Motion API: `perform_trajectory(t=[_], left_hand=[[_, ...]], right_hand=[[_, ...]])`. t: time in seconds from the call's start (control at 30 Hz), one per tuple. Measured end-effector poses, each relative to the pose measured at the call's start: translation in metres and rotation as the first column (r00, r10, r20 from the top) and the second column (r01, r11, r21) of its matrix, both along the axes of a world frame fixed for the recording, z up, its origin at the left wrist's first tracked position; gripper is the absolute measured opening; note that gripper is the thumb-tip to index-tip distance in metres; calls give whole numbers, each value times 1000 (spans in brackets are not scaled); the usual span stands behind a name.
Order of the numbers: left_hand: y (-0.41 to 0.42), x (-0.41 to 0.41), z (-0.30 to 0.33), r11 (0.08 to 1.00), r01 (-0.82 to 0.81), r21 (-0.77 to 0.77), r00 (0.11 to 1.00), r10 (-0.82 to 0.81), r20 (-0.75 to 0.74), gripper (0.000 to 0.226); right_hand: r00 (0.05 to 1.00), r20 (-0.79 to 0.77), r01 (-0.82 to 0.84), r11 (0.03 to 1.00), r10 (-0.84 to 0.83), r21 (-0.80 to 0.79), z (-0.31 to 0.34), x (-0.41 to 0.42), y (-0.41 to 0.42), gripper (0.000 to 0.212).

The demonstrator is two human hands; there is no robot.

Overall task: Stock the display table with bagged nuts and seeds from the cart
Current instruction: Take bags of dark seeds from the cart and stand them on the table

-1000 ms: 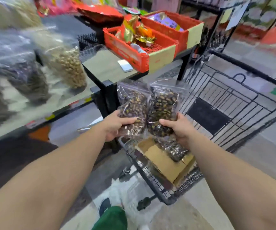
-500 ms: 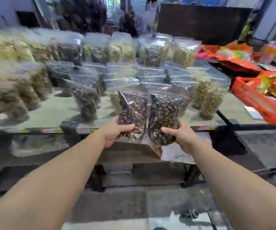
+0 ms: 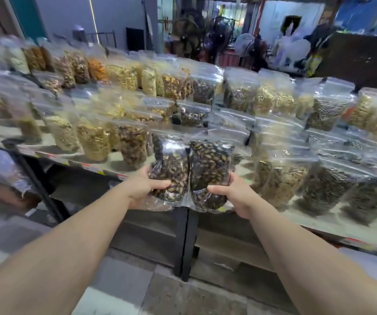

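Each of my hands holds one clear bag of dark seeds, upright and side by side, in front of the display table's front edge [image 3: 96, 167]. My left hand [image 3: 145, 189] grips the left bag [image 3: 171, 169] near its bottom. My right hand [image 3: 235, 196] grips the right bag [image 3: 210, 167] the same way. Both bags hang just before the table, level with its front row. The cart is out of view.
Several rows of clear bags of nuts and seeds cover the table, pale ones [image 3: 92, 137] to the left, dark ones [image 3: 326, 185] to the right. A black table leg [image 3: 185, 242] stands below my hands. Fans and clutter fill the background.
The view has swung left from the cart to the display table. Both hands kept their bags and carried them closer to the table's front.
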State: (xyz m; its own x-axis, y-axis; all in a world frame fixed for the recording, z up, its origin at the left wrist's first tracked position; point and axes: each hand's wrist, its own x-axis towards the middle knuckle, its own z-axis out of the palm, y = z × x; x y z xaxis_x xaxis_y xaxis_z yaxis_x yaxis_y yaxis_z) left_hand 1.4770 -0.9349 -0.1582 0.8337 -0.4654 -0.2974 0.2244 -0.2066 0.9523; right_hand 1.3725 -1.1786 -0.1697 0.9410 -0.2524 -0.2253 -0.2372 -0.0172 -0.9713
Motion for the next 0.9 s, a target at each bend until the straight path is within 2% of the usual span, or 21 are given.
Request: perform_trajectory(t=[0.1,0.2,0.23,0.37,0.43,0.5,0.57,0.67,0.77,0.8,0.9], left_hand=[[11,17,-9,998,-55,-33,998,54,-31,56],[20,32,-17,995,-97,-28,995,96,-37,61],[23,37,-17,994,-110,-28,993,109,-42,60],[28,63,-15,987,-157,-23,987,157,-19,41],[28,73,-13,982,-186,-34,982,186,3,42],[29,83,-19,972,-230,-40,973,230,-5,40],[33,90,-26,966,-253,-45,967,252,-19,51],[41,99,-37,963,-266,-31,963,265,-49,58],[47,111,-48,972,-232,-43,972,229,-55,49],[48,112,-50,973,-223,-54,974,219,-61,48],[58,123,-53,990,-130,-56,988,125,-86,48]], right_hand=[[999,-17,-39,999,39,14,-6,30,6,42],[993,-33,-114,993,115,17,-13,61,9,54],[989,-46,-143,990,144,14,-14,70,9,53],[977,-76,-197,980,199,41,-14,105,13,29],[974,-89,-202,977,208,67,-18,123,13,34],[980,-86,-174,983,179,63,-22,141,16,55],[985,-77,-149,988,151,40,-23,153,19,73],[996,-70,-56,998,59,42,-33,167,25,54],[996,-57,77,997,-75,31,-43,178,29,67],[994,-45,98,995,-97,27,-43,180,28,64],[980,-56,192,981,-191,3,-49,185,33,34]])
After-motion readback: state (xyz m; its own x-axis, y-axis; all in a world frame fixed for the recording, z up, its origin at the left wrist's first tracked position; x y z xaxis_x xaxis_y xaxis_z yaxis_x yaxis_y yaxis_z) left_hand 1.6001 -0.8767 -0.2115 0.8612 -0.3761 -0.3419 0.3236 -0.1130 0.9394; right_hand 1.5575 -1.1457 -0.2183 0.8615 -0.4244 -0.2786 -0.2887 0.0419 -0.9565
